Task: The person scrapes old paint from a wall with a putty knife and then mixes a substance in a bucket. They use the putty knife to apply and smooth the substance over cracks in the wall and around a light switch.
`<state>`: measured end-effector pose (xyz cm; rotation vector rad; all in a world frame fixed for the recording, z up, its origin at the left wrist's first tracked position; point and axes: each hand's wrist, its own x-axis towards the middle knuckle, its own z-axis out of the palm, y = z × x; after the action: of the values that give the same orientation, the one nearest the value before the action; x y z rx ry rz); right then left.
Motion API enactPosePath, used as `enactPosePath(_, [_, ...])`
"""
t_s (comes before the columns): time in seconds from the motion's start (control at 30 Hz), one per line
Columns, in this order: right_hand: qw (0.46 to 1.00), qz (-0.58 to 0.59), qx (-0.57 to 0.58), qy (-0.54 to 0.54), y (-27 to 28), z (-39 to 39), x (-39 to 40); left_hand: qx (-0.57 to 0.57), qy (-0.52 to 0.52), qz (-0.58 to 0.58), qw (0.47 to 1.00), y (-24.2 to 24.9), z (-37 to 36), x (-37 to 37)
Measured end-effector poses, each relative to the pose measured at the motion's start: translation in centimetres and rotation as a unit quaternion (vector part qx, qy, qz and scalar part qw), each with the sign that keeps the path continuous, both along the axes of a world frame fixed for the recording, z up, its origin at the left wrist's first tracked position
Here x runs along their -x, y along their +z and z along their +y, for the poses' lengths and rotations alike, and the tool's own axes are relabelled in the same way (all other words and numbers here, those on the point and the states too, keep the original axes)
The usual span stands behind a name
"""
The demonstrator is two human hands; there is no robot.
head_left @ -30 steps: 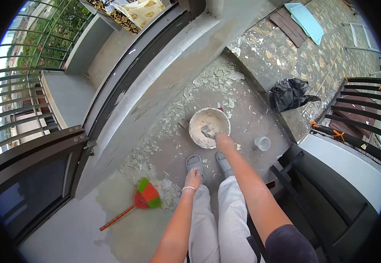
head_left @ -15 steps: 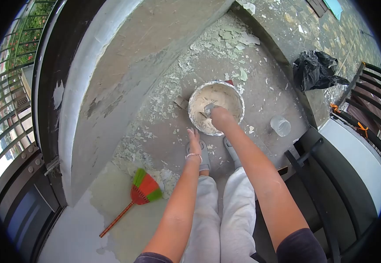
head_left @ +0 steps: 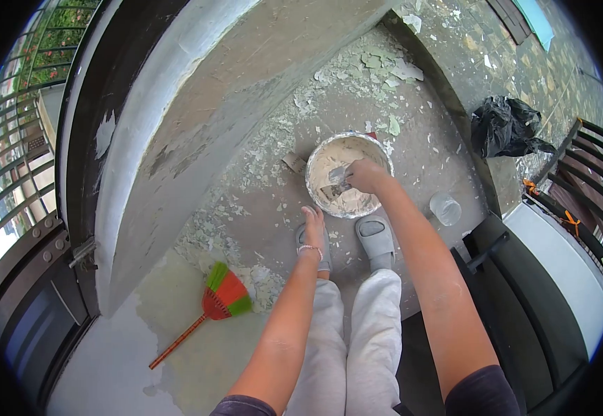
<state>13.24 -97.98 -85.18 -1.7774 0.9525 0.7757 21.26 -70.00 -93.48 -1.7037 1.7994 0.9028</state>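
Note:
A round bucket point(head_left: 313, 196) holding pale beige paste stands on the floor in front of my feet. Over its right half, my right hand point(head_left: 365, 176) is closed around a trowel point(head_left: 338, 177), whose blade is down at the paste. My left hand point(head_left: 313, 225) hangs just below the bucket's lower left edge, above my left slipper, holding nothing, with its fingers extended and a bracelet at the wrist. Beside the bucket's left rim lies a small flat scraper-like piece point(head_left: 294, 163).
Paint flakes point(head_left: 377, 62) litter the floor along the curved wall point(head_left: 197, 125). A red and green broom point(head_left: 225, 295) lies at lower left. To the right are a clear plastic container point(head_left: 445, 209), a black bag point(head_left: 506, 127) and a dark metal railing point(head_left: 586, 163).
My right hand and the trowel have shifted right within the bucket, and more of the blade shows. The whole view has tilted slightly. My left hand remains below the bucket.

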Motion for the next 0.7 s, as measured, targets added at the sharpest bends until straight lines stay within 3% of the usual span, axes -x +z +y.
enactPosePath(0.03, [1.0, -0.002, 0.0, -0.006, 0.7, -0.3, 0.4, 0.059, 0.338, 0.274, 0.898, -2.8, 2.5, 0.0])
enactPosePath(0.07, [1.0, -0.005, 0.001, -0.013, 1.7, -0.7, 0.9, 0.04, 0.533, 0.388, 0.751, -1.9, 2.3, -0.4])
enactPosePath(0.1, [1.0, -0.009, 0.003, -0.02, 2.6, -1.0, 1.5, 0.055, 0.69, 0.476, 0.543, -0.9, 2.1, -0.8])
enactPosePath(0.17, [0.996, -0.046, -0.026, -0.071, 2.9, -1.4, 3.7, -0.053, 0.825, 0.418, 0.376, 9.0, -2.7, -2.1])
enactPosePath(0.37, [0.946, -0.031, -0.204, -0.249, 4.9, -0.7, 10.6, -0.058, 0.83, 0.327, 0.447, 13.6, 4.1, -2.1])
enactPosePath(0.43, [0.899, -0.034, -0.248, -0.36, 8.4, 0.7, 12.1, -0.065, 0.838, 0.304, 0.449, 16.9, 5.8, -2.0])
enactPosePath(0.57, [0.828, -0.091, -0.314, -0.455, 15.1, 3.6, 14.3, -0.098, 0.813, 0.256, 0.514, 22.3, 11.1, -1.0])
enactPosePath(0.7, [0.792, -0.184, -0.331, -0.479, 23.4, 6.1, 14.0, -0.061, 0.786, 0.279, 0.549, 30.6, 17.4, 0.5])
